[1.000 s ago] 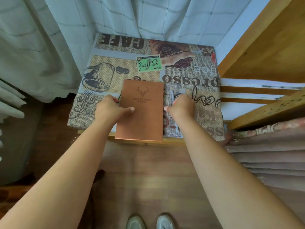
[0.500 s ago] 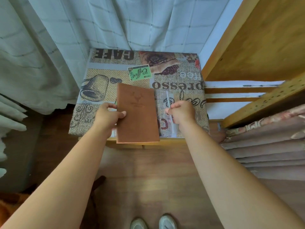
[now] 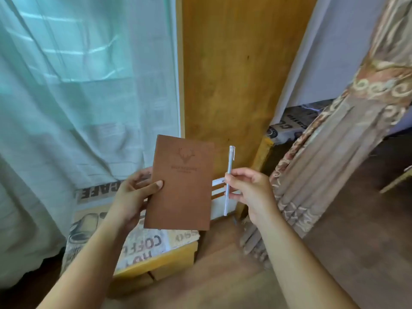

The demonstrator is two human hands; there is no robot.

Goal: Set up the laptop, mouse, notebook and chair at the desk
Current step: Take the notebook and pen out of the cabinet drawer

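A brown notebook [image 3: 181, 186] with a deer-head emblem is held upright in the air, my left hand [image 3: 136, 192] gripping its left edge with the thumb on the cover. My right hand [image 3: 249, 188] pinches a white pen [image 3: 229, 179] that stands nearly vertical just right of the notebook. Both are lifted clear of the small wooden table with a coffee-print cloth [image 3: 142, 244], which lies below and behind them. Laptop, mouse and chair are not in view.
White sheer curtains [image 3: 84, 90] hang on the left. A tall wooden panel [image 3: 231, 70] stands straight ahead. A patterned brown drape [image 3: 334, 152] hangs on the right, with another printed cloth surface [image 3: 287, 128] behind it. Wooden floor [image 3: 223, 275] lies below.
Both hands rose off the small table, the left carrying the notebook and the right carrying the pen. The view swung up and to the right.
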